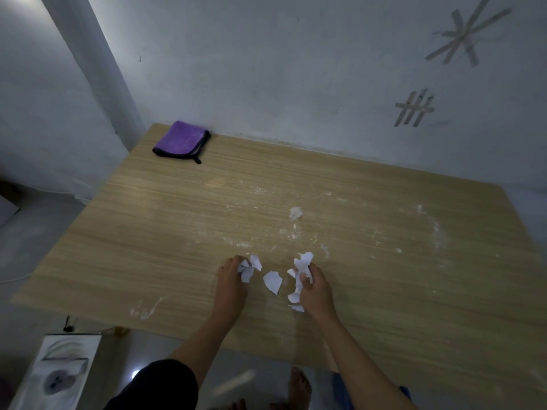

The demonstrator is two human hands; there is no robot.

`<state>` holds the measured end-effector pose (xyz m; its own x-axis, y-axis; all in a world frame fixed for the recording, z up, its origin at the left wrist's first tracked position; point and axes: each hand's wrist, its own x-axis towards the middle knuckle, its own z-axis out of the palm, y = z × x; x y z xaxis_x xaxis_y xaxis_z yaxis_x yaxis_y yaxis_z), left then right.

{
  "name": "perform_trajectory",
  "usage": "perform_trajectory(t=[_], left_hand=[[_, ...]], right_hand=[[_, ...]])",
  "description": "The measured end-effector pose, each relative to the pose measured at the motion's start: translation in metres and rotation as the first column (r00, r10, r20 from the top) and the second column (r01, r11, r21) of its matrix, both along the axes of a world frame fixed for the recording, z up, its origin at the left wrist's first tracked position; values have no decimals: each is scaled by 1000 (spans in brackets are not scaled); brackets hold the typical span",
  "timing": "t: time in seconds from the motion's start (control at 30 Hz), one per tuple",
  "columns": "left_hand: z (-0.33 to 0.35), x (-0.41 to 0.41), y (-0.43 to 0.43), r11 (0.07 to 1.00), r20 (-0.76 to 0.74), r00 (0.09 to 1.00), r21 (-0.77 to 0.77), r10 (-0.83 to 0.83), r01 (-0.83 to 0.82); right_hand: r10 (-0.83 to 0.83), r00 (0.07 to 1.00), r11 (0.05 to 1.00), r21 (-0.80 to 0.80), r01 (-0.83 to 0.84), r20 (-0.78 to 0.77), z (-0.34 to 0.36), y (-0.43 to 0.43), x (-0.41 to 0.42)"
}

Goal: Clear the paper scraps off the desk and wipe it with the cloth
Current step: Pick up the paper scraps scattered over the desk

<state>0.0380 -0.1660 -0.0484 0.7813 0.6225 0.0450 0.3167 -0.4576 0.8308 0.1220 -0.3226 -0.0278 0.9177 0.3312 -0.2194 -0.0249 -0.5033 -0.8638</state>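
Note:
White paper scraps lie near the front middle of the wooden desk (165, 220). My left hand (229, 287) grips a few scraps (248, 269) at its fingertips. My right hand (315, 291) holds a bunch of scraps (300, 267), with more sticking out below it. One loose scrap (273, 282) lies flat between the two hands. A small crumpled scrap (295, 213) sits farther back at mid-desk. The folded purple cloth (181, 141) with dark edging lies at the far left corner, well away from both hands.
White dusty smears (432, 226) streak the desk's middle and right side. The desk stands against a pale wall with tape marks (414, 109). A printed box (59, 374) sits on the floor at the lower left, and my bare feet show below the front edge.

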Motion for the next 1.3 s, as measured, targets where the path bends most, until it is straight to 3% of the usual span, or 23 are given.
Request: perform_trajectory(t=[0.1, 0.23, 0.4, 0.5, 0.57, 0.67, 0.93, 1.3], left_hand=[[5, -2, 1, 993, 44, 995, -90, 85, -81], [9, -5, 2, 984, 55, 991, -139, 120, -111], [11, -8, 8, 969, 44, 987, -201, 158, -146], [14, -9, 14, 965, 34, 985, -209, 166, -156], [14, -10, 18, 966, 30, 984, -200, 176, -166], [16, -11, 19, 963, 39, 984, -214, 176, -164], [27, -6, 10, 947, 76, 986, -300, 145, -117], [37, 9, -35, 939, 147, 987, -344, 61, -7]], right_hand=[[211, 977, 976, -49, -211, 2, -1, 7, -3], [515, 857, 847, -164, -505, 23, -5, 18, -6], [595, 785, 781, -351, -516, 170, -18, 22, -16], [480, 873, 857, -260, -446, 85, -14, 24, -12], [284, 959, 948, -150, -282, -14, -5, 24, -5], [83, 992, 993, -75, -90, -90, 6, 21, 6], [-28, 985, 996, 74, 41, -171, 23, 6, 21], [-151, 975, 960, 209, 184, -166, 38, -33, 27]])
